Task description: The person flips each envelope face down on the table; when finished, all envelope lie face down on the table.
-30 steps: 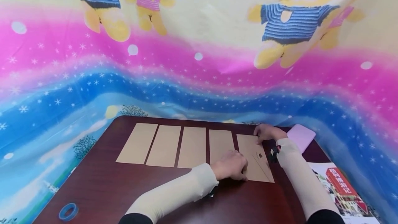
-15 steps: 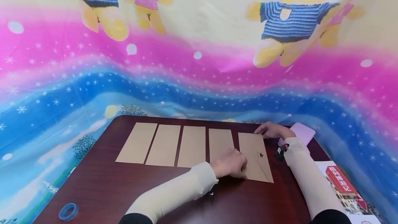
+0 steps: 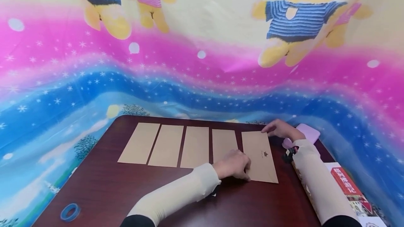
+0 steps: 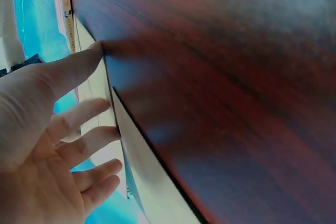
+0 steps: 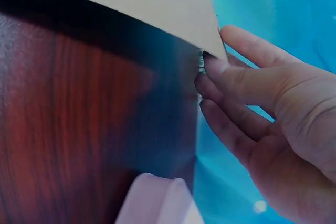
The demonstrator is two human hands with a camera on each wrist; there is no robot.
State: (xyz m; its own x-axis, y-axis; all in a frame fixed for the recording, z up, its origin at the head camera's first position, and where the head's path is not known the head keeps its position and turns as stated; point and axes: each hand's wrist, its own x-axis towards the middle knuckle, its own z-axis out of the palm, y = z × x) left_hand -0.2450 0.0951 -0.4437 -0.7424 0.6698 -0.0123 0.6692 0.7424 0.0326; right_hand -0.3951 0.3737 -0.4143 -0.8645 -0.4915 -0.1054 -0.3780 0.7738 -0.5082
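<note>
A brown paper envelope (image 3: 260,153) with a small dark crown print lies rightmost in a row on the table. My left hand (image 3: 233,165) rests at its near left corner. In the left wrist view that hand's fingers (image 4: 86,148) are loosely bent, and its thumb touches the envelope's edge. My right hand (image 3: 280,129) pinches the far right corner between thumb and index finger. The right wrist view shows this corner of the envelope (image 5: 157,9) raised off the tabletop. Left of it lies another envelope (image 3: 224,143), partly hidden by my left hand.
Several plain envelopes (image 3: 194,146) continue the row leftward. A blue tape roll (image 3: 69,212) lies at the front left of the dark wooden table (image 3: 126,192). A pink-lilac object (image 3: 307,133) and a printed booklet (image 3: 345,181) sit along the right side, partly behind my right arm.
My right hand has shifted right and slightly away, from the envelope's right edge to its far corner. Diagonal lines on the envelope's face no longer show. The left hand has stayed nearly still.
</note>
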